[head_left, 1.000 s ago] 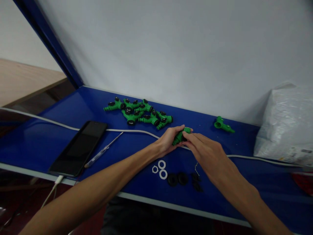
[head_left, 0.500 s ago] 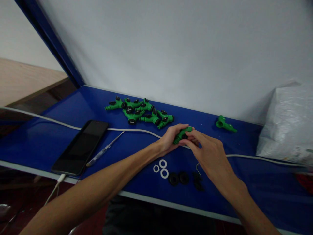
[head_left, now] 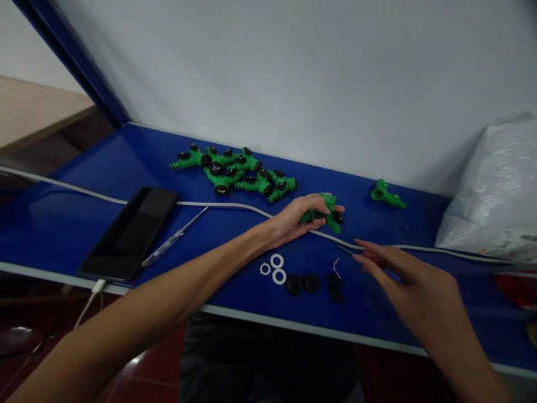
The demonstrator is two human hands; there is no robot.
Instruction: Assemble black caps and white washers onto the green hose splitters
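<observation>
My left hand is closed around a green Y-shaped hose splitter with a black part on it. To its right, my right hand pinches a thin metal pin between thumb and finger, apart from the splitter. Whether it is a screw I cannot tell. On the blue table below lie small metal pieces and black lever-like parts. Beside them are two black rings and three white washers.
Several green splitters with black levers lie at the back. A lone green splitter body is to their right. A white cable crosses the table. A phone and screwdriver lie left; a plastic-wrapped bundle stands right.
My right hand has left the splitter and moved right and down, now with a thin pin in its fingertips. The splitter has turned in my left hand. The view has shifted slightly.
</observation>
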